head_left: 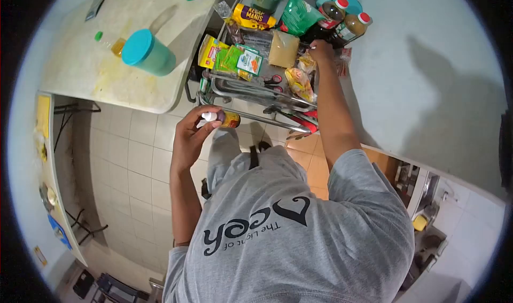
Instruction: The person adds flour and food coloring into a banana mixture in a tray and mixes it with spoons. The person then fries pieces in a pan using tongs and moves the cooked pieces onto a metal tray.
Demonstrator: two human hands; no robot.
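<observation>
My left hand (193, 134) grips a small bottle (230, 119) with a white cap and a yellow label, held in front of the metal rack's near edge. My right hand (322, 53) reaches over the rack's right side with its fingers bent together; what they hold, if anything, is too small to make out. Just below that hand lie a yellowish plastic packet (301, 84) and a smaller clear wrapped packet (306, 62). A bag of pale brown contents (284, 49) is to its left. Two red-capped bottles of dark liquid (332, 15) stand beyond it.
On the rack (251, 92) are a yellow "Kecap Manis" pouch (253, 17), a green bag (300, 15), green sachets (230, 58) and red-handled scissors (274, 79). A turquoise-lidded container (148, 53) and an oil bottle (110, 43) occupy the left table (69, 78).
</observation>
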